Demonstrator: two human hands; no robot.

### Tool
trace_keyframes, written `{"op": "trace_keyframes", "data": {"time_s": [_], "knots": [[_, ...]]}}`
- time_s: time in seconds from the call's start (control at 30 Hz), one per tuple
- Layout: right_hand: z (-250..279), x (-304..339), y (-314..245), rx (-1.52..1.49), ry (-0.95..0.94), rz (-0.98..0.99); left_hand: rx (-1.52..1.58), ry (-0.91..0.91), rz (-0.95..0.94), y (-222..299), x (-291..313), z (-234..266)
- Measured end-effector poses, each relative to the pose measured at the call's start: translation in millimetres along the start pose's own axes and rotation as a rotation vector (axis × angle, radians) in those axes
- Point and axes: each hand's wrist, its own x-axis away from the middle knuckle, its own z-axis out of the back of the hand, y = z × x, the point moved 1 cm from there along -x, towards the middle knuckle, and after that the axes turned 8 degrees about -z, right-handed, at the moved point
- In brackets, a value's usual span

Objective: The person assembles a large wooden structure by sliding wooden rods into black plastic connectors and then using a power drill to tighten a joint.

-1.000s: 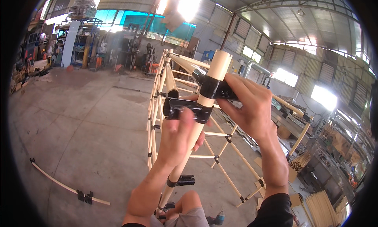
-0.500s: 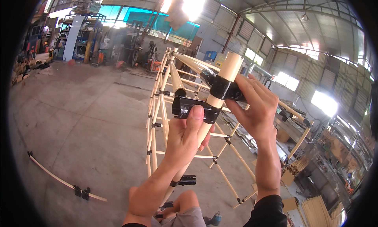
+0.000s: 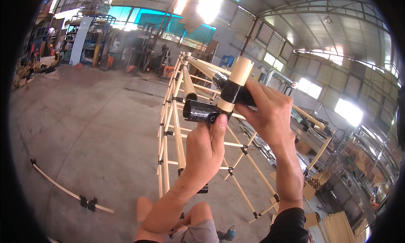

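Note:
A cream upright pipe [image 3: 242, 70] stands close in front of me, carrying two black pipe joints. My right hand [image 3: 270, 110] is closed around the side of the upper joint [image 3: 230, 91], its fingers partly hidden behind it. My left hand [image 3: 206, 144] grips the lower joint [image 3: 198, 110], with the thumb pressed at its pipe side. That joint's half-round open socket points left. Just above the socket lies the open end of another cream pipe [image 3: 189, 88]. A short bare stretch of pipe shows between the two joints.
A frame of cream pipes with black joints [image 3: 244, 149] extends beyond my hands. At lower left a pipe with black joints [image 3: 87, 204] lies on the concrete floor [image 3: 101, 129]. A drill-like tool [image 3: 230, 232] rests by my legs. Bundled pipes [image 3: 337, 226] lie at lower right, near a cluttered workbench [image 3: 344, 192].
My left hand and the lower joint have moved slightly up, closer to the upper joint. The left thumb has shifted right toward the pipe. My right hand and the upright pipe's top have moved slightly left.

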Motion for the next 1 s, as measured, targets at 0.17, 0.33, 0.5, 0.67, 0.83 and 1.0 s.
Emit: {"op": "trace_keyframes", "data": {"time_s": [0.17,0.33,0.5,0.67,0.83,1.0], "knots": [[3,-3,6,0.024,0.005,0.062,-0.202,0.1,-0.167,-2,1,-7],[-1,-7,12,0.036,0.089,0.18,0.078,-0.137,0.136,-8,-7,8],[1,-9,10,-0.019,0.054,0.143,0.276,-0.192,0.226,-7,-11,10],[5,-19,0,-0.173,-0.19,-0.108,0.337,-0.224,0.371,-2,-15,16],[0,-24,2,-0.239,-0.309,-0.099,0.4,-0.274,0.46,-4,-20,21],[-5,-23,11,-0.339,-0.238,0.008,0.581,-0.369,0.54,-10,-23,22]]}}
